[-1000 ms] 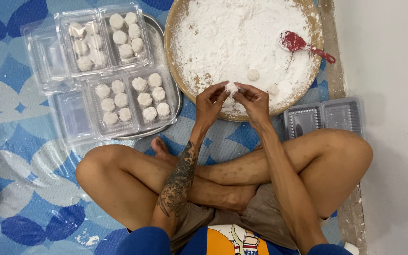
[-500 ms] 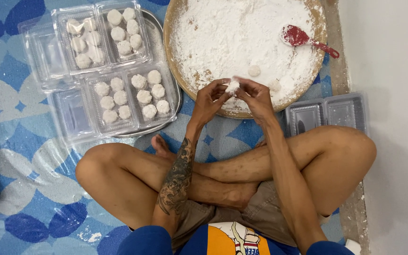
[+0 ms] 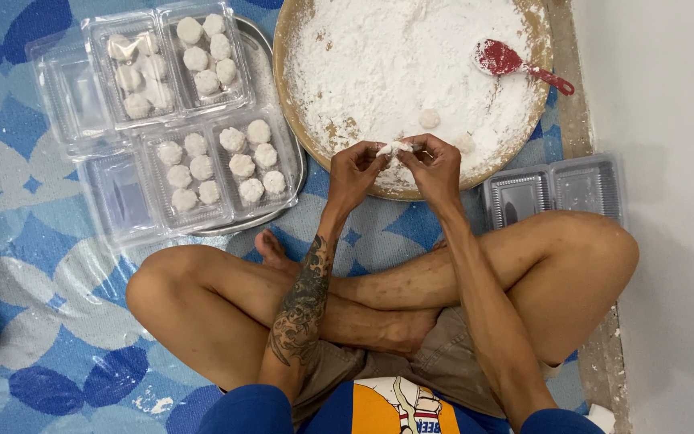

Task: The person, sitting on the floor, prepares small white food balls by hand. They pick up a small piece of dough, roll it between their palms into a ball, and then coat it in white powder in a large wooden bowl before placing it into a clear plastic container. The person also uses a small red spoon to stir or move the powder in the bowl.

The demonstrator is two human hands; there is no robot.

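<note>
We look down on our crossed legs on a blue patterned mat. Near the centre of the frame, our left hand and right hand meet, fingertips pinched together on a small white dough piece. It sits over the near edge of a round tray covered in white flour, upper centre. A red spoon lies in the flour at upper right. Clear plastic boxes filled with white dough balls fill the upper left.
</note>
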